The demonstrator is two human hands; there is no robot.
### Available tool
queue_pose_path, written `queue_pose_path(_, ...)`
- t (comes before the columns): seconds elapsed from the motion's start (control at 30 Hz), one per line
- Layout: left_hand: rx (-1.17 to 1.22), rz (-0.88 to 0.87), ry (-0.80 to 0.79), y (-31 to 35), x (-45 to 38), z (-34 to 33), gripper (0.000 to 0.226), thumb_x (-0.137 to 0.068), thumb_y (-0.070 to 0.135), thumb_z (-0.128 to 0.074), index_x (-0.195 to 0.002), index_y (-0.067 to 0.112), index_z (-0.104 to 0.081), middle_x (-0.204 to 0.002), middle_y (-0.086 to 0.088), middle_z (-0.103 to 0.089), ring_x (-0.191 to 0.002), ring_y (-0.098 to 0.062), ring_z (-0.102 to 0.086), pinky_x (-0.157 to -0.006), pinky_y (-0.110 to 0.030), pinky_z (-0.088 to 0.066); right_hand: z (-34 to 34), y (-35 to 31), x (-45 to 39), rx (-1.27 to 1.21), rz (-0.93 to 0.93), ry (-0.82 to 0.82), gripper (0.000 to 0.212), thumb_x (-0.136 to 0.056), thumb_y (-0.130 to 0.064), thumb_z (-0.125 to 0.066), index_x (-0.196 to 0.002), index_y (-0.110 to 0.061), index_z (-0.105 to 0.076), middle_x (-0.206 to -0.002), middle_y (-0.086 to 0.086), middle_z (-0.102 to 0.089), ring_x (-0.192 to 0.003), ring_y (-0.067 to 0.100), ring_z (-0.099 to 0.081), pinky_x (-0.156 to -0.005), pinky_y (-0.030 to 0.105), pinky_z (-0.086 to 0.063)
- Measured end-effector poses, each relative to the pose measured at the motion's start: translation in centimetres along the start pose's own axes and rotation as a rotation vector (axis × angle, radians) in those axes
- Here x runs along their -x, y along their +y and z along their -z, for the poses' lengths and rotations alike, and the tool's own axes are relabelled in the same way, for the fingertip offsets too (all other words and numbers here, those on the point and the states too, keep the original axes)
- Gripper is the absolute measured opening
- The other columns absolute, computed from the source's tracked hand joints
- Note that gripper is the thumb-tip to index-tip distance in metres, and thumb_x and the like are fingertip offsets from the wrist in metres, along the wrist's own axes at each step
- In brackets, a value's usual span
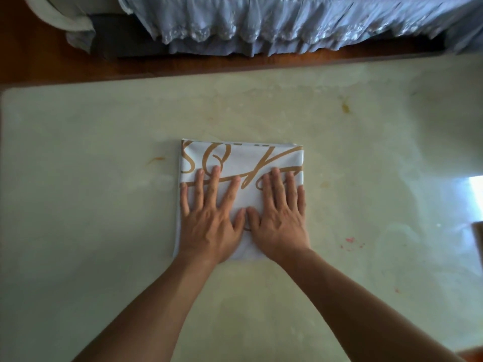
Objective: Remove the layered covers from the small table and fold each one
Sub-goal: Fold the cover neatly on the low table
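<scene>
Presently, one pale table [104, 178] shows bare surface on all sides of one folded cover [243, 158], lying mid-table, well apart from every edge. Left hand [211, 220] and right hand [281, 220] press flat on it, fingers straight.

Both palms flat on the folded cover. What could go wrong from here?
1. The left hand and right hand only press on the folded cover; once they lift, its glossy layers may spring open.
2. The table surface looks smooth and shiny, so a sideways push could slide the whole bundle rather than crease it.
</scene>
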State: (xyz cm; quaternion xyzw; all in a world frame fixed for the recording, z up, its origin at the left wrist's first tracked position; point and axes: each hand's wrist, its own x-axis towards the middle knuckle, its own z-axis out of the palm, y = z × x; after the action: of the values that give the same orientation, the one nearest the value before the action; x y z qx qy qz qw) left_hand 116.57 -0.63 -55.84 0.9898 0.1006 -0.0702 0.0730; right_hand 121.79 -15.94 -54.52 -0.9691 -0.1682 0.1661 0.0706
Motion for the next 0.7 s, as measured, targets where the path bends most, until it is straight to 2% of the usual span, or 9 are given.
queue_pose_path(0.1, -0.022, -0.01, 0.005, -0.1, 0.0, 0.2, 0.069, -0.098, 0.06, -0.037, -0.161, 0.035, -0.023, -0.171, -0.008, -0.004, -0.157, -0.035, 0.0, -0.121, -0.062, -0.01, 1.3, -0.1, -0.8, -0.005, 0.006, 0.046, 0.072, -0.098, -0.052, -0.034, -0.158, -0.014, -0.025, -0.166, 0.007, -0.015, -0.153, 0.031, -0.003, -0.124, 0.047, -0.003)
queue_pose_path(0.17, -0.037, -0.017, 0.014, -0.2, 0.1, 0.5, 0.069, -0.098, 0.058, -0.037, -0.161, 0.033, -0.023, -0.171, -0.009, -0.005, -0.157, -0.035, 0.0, -0.121, -0.062, -0.011, 2.1, 1.7, -2.1, 0.033, 0.114, 0.108, 0.064, -0.099, -0.049, -0.037, -0.154, -0.017, -0.036, -0.161, 0.01, -0.027, -0.148, 0.033, -0.018, -0.122, 0.047, -0.009)
queue_pose_path(0.23, -0.031, -0.015, 0.019, 0.1, 0.1, 0.6, 0.07, -0.096, 0.058, -0.04, -0.16, 0.033, -0.027, -0.171, -0.009, -0.006, -0.157, -0.035, -0.001, -0.121, -0.062, -0.01, 2.3, 3.9, -3.3, 0.089, 0.221, 0.068, 0.065, -0.101, -0.053, -0.031, -0.158, -0.024, -0.026, -0.166, 0.007, -0.014, -0.153, 0.031, -0.008, -0.125, 0.047, -0.005)
queue_pose_path(0.33, 0.004, -0.051, -0.01, -0.1, 0.0, 0.7, 0.076, -0.09, 0.06, -0.044, -0.16, 0.033, -0.028, -0.171, -0.009, -0.006, -0.157, -0.036, -0.001, -0.122, -0.061, -0.007, 1.4, 5.3, -3.8, 0.062, 0.25, 0.018, 0.068, -0.101, -0.057, -0.028, -0.161, -0.029, -0.012, -0.169, -0.002, 0.004, -0.155, 0.024, 0.01, -0.125, 0.044, -0.001)
queue_pose_path(0.4, 0.03, -0.195, -0.065, -2.8, 0.0, 1.2, 0.077, -0.089, 0.063, -0.043, -0.159, 0.035, -0.027, -0.171, -0.006, -0.005, -0.157, -0.031, -0.001, -0.123, -0.057, -0.01, 1.1, 5.3, -3.8, 0.022, 0.25, 0.042, 0.068, -0.101, -0.056, -0.033, -0.16, -0.031, -0.012, -0.169, -0.003, 0.004, -0.155, 0.022, 0.011, -0.125, 0.043, 0.0)
queue_pose_path(0.47, -0.043, -0.425, -0.135, -7.6, -0.6, 2.1, 0.07, -0.095, 0.063, -0.036, -0.159, 0.037, -0.025, -0.171, -0.001, -0.005, -0.158, -0.023, -0.001, -0.121, -0.048, -0.017, 1.1, 5.6, -3.9, -0.004, 0.261, 0.055, 0.068, -0.1, -0.055, -0.037, -0.16, -0.031, -0.015, -0.169, -0.002, 0.0, -0.155, 0.023, 0.008, -0.124, 0.043, -0.001)
queue_pose_path(0.53, -0.141, -0.61, -0.195, -11.4, -1.8, 3.5, 0.069, -0.099, 0.063, -0.028, -0.161, 0.035, -0.017, -0.171, -0.003, -0.005, -0.158, -0.021, -0.001, -0.122, -0.044, -0.014, 1.0, 5.8, -4.0, -0.009, 0.261, 0.063, 0.068, -0.1, -0.054, -0.039, -0.16, -0.031, -0.017, -0.169, -0.001, -0.003, -0.155, 0.024, 0.006, -0.125, 0.045, -0.003)
queue_pose_path(0.6, -0.222, -0.672, -0.22, -11.8, -2.3, 4.3, 0.076, -0.097, 0.067, -0.028, -0.161, 0.029, -0.014, -0.17, -0.011, -0.008, -0.158, -0.027, -0.002, -0.125, -0.049, -0.01, 0.9, 5.8, -3.9, -0.007, 0.26, 0.074, 0.068, -0.1, -0.054, -0.04, -0.16, -0.031, -0.018, -0.169, 0.0, -0.004, -0.155, 0.025, 0.005, -0.125, 0.046, -0.004)
queue_pose_path(0.7, -0.262, -0.659, -0.184, -8.1, 0.2, 5.2, 0.092, -0.089, 0.074, -0.039, -0.155, 0.01, -0.036, -0.162, -0.021, -0.029, -0.151, -0.039, -0.024, -0.121, -0.056, -0.021, 0.7, 5.8, -3.9, -0.01, 0.264, 0.08, 0.068, -0.098, -0.055, -0.039, -0.159, -0.03, -0.021, -0.168, 0.0, -0.007, -0.155, 0.026, 0.002, -0.124, 0.048, -0.007)
